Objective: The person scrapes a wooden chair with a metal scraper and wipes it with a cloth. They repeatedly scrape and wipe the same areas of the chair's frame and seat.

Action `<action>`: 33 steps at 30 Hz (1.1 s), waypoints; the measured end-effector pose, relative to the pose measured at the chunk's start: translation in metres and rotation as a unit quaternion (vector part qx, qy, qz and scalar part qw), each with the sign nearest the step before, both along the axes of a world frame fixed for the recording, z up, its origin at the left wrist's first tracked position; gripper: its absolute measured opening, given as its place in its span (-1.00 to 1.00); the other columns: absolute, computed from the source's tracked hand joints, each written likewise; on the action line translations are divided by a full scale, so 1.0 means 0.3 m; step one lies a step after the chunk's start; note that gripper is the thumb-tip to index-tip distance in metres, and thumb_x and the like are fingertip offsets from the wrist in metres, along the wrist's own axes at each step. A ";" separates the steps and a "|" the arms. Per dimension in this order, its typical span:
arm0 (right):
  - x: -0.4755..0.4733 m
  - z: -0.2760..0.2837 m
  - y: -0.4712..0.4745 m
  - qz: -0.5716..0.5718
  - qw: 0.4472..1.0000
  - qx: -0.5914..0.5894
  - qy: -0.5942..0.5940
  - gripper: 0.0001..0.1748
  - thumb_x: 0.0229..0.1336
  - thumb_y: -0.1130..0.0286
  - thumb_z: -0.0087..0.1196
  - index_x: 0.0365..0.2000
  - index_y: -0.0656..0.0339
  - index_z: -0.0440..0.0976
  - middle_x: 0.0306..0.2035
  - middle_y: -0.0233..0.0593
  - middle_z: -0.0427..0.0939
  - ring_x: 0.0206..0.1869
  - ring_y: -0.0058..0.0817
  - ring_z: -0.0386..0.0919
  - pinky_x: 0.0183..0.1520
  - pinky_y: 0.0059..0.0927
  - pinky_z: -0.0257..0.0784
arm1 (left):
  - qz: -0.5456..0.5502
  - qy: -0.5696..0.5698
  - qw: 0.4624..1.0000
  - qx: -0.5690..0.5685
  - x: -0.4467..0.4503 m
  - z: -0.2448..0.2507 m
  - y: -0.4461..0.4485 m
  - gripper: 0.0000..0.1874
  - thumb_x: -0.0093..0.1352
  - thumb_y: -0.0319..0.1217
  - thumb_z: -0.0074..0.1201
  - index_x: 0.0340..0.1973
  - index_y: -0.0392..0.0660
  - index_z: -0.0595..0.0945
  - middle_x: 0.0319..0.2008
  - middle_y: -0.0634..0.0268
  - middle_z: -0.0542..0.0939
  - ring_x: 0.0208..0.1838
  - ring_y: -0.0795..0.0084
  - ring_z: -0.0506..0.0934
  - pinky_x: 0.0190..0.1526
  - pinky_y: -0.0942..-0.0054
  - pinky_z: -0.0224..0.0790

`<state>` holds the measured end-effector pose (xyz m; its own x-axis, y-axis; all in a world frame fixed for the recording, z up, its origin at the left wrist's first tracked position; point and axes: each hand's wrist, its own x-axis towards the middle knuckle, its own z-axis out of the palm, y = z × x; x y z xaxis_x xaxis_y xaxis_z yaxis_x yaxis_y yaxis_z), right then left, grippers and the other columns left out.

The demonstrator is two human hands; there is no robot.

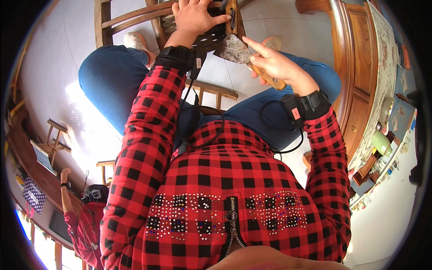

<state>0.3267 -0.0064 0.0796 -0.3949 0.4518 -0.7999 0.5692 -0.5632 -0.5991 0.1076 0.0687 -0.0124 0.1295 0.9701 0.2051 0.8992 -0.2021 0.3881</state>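
Observation:
My right hand (273, 67) is wrapped around the wooden handle of a putty knife (233, 50), its index finger stretched out above the blade. The wide metal blade is stained and points up and left, with its corner close to the wooden frame of a chair (231, 20). My left hand (195, 18) lies with spread fingers on that chair, thumb on the frame; some fingertips are cut off by the picture's top. Dark woven strapping (207, 42) shows below my left hand, and a dark strip is looped around the frame beside my thumb.
A wooden cabinet (357, 50) with a patterned cover stands to the right, bearing a green vessel (381, 143) and small items. Low wooden rungs (212, 91) lie between my legs. At lower left another person (84, 226) is near a long wooden table (37, 168) and a small stool (55, 138).

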 end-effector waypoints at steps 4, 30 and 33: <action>0.007 0.003 0.043 0.040 0.998 0.002 -0.040 -0.45 0.44 0.38 -0.30 0.39 -0.17 0.03 -0.44 -0.28 0.49 -0.55 -0.62 0.43 -0.46 -0.53 0.52 | 0.004 -0.003 0.999 -0.037 0.006 0.005 -0.001 -0.26 -0.05 0.26 0.29 -0.16 -0.03 0.59 -0.09 0.23 0.53 0.08 0.10 0.39 0.13 0.03 0.09; 0.004 0.014 0.090 0.158 0.979 0.106 -0.074 -0.36 0.28 0.45 -0.34 0.38 0.01 0.07 -0.69 -0.35 0.35 -0.75 -0.54 0.27 -0.51 -0.41 0.38 | 0.014 0.001 0.997 -0.070 0.007 0.018 -0.002 -0.26 -0.05 0.24 0.31 -0.14 -0.01 0.57 -0.07 0.27 0.51 0.10 0.11 0.38 0.15 0.04 0.06; 0.001 0.017 0.092 0.151 0.980 0.098 -0.084 -0.37 0.29 0.44 -0.33 0.37 -0.01 0.08 -0.69 -0.35 0.35 -0.74 -0.54 0.29 -0.53 -0.40 0.38 | 0.013 0.007 0.997 -0.070 0.008 0.014 -0.007 -0.25 -0.05 0.24 0.31 -0.12 -0.01 0.56 -0.05 0.26 0.51 0.11 0.11 0.37 0.16 0.04 0.05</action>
